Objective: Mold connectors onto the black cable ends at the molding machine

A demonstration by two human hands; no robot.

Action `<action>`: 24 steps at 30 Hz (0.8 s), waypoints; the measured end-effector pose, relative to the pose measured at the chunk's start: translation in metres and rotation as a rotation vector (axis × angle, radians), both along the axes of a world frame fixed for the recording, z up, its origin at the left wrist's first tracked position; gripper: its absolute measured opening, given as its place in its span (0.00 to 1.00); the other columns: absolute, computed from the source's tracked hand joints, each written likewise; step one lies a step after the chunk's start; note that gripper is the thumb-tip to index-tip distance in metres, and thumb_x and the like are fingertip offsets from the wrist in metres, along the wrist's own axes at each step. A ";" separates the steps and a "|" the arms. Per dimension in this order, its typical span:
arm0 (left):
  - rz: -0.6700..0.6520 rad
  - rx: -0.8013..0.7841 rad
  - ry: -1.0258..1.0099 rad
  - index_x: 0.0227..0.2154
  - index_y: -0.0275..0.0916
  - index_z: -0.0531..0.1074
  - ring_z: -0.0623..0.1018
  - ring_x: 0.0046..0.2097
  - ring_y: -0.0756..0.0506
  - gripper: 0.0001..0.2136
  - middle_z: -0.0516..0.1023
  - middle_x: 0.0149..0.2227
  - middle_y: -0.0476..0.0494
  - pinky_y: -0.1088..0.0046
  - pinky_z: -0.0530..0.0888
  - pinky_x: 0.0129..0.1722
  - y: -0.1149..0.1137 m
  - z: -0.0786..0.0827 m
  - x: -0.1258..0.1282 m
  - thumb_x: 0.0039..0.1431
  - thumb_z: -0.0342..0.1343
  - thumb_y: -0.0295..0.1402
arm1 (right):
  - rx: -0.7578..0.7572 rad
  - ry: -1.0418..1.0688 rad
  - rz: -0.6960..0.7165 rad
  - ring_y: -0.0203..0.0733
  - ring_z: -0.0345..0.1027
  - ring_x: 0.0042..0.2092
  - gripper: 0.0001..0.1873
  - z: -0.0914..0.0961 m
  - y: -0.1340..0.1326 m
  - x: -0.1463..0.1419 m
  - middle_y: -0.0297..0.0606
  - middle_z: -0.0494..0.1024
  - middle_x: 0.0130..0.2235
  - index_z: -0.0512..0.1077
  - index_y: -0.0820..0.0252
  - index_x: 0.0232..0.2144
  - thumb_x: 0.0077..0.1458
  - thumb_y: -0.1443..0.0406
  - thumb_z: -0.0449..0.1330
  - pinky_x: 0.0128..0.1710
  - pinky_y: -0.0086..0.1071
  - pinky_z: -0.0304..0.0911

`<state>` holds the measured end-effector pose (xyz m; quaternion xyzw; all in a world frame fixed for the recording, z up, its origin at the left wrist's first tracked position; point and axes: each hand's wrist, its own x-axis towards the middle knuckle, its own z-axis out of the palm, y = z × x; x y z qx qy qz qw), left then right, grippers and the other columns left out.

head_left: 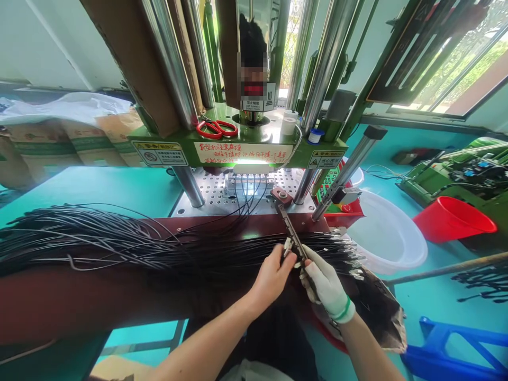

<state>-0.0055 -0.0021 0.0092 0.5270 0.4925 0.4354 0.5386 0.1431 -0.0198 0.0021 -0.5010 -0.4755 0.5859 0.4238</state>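
My bare left hand point(270, 275) pinches a small light-coloured metal piece point(288, 245), perhaps a cable connector, against the side of a long dark metal bar point(290, 226). In a white glove with a green cuff, my right hand point(327, 286) is closed around the lower end of that bar. The bar slants up and away toward a brown block with a bolt point(282, 196) on the press bed. Beneath both hands lies a thick bundle of black cables point(222, 253), its metal-tipped ends at the right. My fingers partly hide the piece.
A green press point(166, 154) stands ahead, its lit mould point(250, 185) with several cables running out. Red scissors point(216, 128) and a blue-rimmed spool point(316, 136) rest on it. To the right are a white tub point(387, 233), a red bucket point(454, 219) and a blue stool point(456, 349).
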 end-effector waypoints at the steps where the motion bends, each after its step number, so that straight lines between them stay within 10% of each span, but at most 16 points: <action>1: 0.036 -0.021 -0.046 0.27 0.39 0.59 0.58 0.22 0.55 0.10 0.59 0.20 0.56 0.80 0.59 0.23 0.001 0.002 -0.002 0.55 0.47 0.40 | -0.008 0.021 -0.022 0.25 0.49 0.13 0.30 0.000 0.000 0.001 0.27 0.64 0.19 0.55 0.59 0.56 0.55 0.53 0.52 0.07 0.18 0.47; 10: -0.173 -0.415 -0.171 0.25 0.41 0.56 0.46 0.12 0.57 0.10 0.49 0.12 0.62 0.81 0.44 0.10 -0.002 0.012 -0.007 0.52 0.49 0.41 | -0.005 0.051 -0.006 0.25 0.51 0.14 0.29 -0.003 -0.001 0.008 0.28 0.64 0.20 0.54 0.58 0.57 0.56 0.54 0.51 0.07 0.18 0.47; 24: -0.093 -0.141 -0.027 0.22 0.38 0.58 0.53 0.17 0.57 0.12 0.54 0.15 0.59 0.80 0.52 0.17 0.001 0.000 -0.008 0.51 0.52 0.40 | -0.001 -0.081 0.138 0.25 0.49 0.14 0.30 0.004 0.001 0.003 0.27 0.62 0.20 0.54 0.59 0.57 0.56 0.54 0.50 0.08 0.18 0.50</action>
